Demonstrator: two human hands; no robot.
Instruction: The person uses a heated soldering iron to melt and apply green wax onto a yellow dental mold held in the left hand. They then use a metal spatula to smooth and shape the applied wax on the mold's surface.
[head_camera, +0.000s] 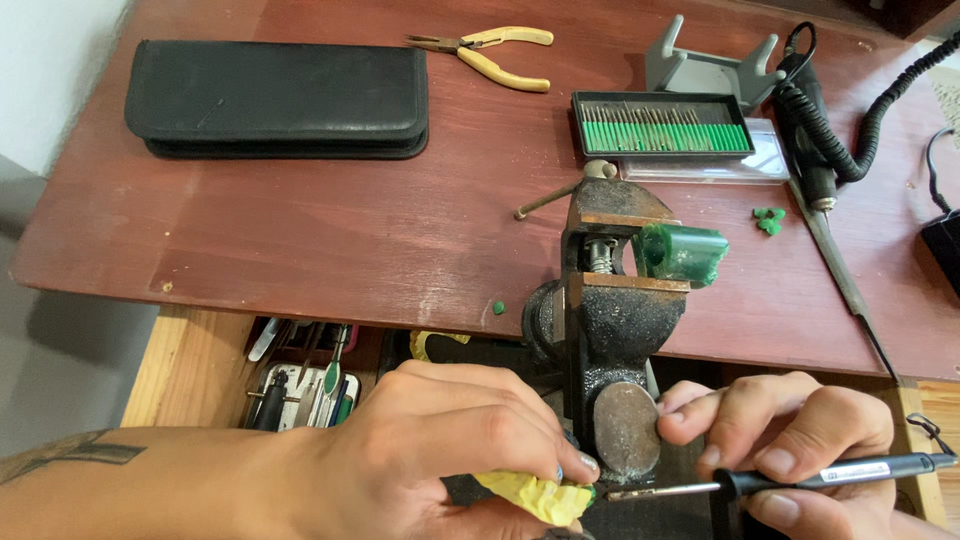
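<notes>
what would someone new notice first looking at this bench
The dark bench vise at the near edge of the reddish wooden table stands out first, with a bright green block clamped in it. Just in front, the left hand grips a yellow wad while the right hand holds a slim black tool pointed at it. Further back lie a tray of green-shanked bits, yellow-handled pliers and a black zip case.
</notes>
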